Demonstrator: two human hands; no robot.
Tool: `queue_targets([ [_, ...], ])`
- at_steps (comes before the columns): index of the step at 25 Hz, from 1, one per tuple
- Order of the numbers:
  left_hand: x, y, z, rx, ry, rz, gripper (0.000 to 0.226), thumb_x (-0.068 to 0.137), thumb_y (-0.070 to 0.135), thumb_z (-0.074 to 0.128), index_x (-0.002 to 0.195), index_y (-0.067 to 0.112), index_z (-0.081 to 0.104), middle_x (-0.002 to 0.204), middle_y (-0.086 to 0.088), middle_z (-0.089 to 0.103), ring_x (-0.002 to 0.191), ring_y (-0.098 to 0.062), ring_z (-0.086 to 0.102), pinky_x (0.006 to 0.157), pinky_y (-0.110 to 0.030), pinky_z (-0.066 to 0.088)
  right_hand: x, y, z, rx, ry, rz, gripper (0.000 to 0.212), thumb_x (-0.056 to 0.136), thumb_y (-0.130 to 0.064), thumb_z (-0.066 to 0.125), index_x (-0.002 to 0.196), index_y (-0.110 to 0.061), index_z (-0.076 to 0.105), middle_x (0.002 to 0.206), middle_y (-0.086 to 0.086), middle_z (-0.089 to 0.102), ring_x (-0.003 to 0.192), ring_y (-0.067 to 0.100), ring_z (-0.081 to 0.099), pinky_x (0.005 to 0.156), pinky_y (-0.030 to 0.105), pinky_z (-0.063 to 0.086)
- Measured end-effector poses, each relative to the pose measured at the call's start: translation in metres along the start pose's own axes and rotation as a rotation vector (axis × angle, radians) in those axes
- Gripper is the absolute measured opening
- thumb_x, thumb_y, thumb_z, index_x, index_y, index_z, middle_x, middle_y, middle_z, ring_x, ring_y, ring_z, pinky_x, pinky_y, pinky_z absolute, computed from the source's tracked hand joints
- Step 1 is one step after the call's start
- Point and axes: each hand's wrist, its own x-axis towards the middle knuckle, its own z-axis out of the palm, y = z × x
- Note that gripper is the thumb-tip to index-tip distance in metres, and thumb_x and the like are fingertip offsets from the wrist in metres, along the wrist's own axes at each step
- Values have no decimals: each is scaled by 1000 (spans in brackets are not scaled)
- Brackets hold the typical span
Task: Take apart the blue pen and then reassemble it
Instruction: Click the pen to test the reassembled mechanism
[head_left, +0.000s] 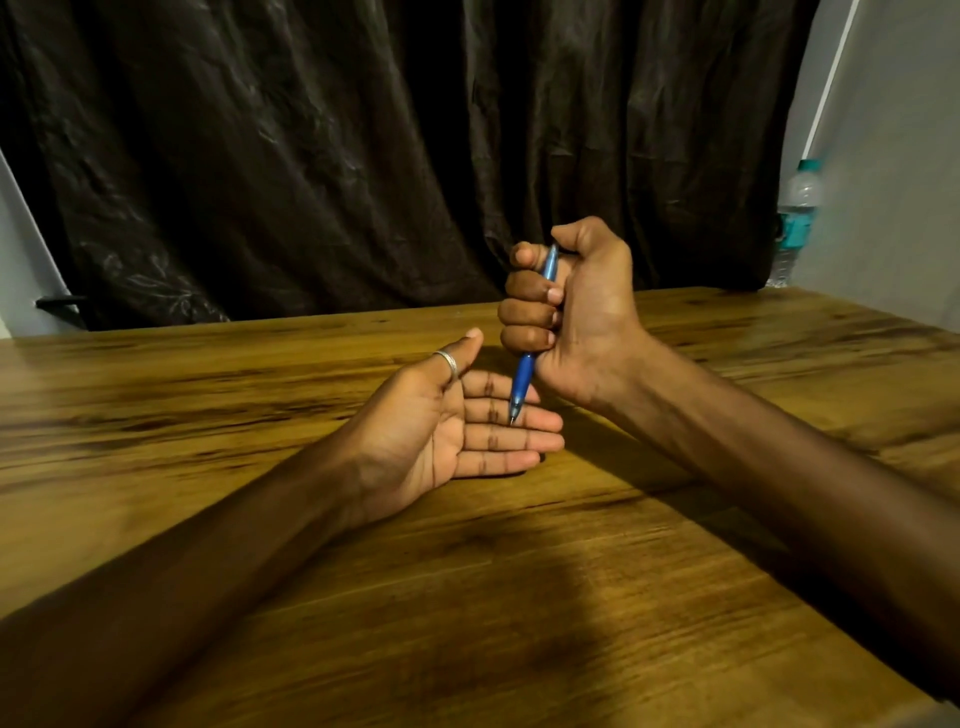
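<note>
The blue pen (523, 382) stands nearly upright, tip down, gripped in the fist of my right hand (571, 312), with the thumb over its top end. Its middle is hidden inside the fist; the lower grip and metal tip stick out below. The tip touches or hovers just over the fingers of my left hand (457, 421), which lies palm up and flat on the wooden table (467, 597), fingers apart, holding nothing. A silver ring sits on the left thumb.
A dark curtain (363, 156) hangs behind the table's far edge. A clear water bottle (797, 218) with a teal label stands at the far right by a white wall. Both forearms rest over the table.
</note>
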Motion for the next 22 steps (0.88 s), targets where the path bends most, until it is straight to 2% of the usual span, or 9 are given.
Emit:
queue_targets([
  [6, 0, 0, 0, 13, -30, -10, 80, 98, 64, 27, 122, -3, 62, 113, -25, 75, 107, -35, 74, 92, -41, 59, 0, 2, 0, -25, 30, -19, 36, 94, -34, 32, 67, -16, 48, 47, -8, 24, 39, 8, 15, 36, 19, 13],
  [22, 2, -3, -1, 48, -39, 9, 80, 97, 66, 27, 119, -1, 64, 112, -24, 75, 107, -34, 74, 95, -42, 56, 0, 3, 1, -35, 28, -18, 36, 94, -34, 31, 69, -15, 48, 46, -8, 23, 37, 7, 15, 36, 18, 12],
])
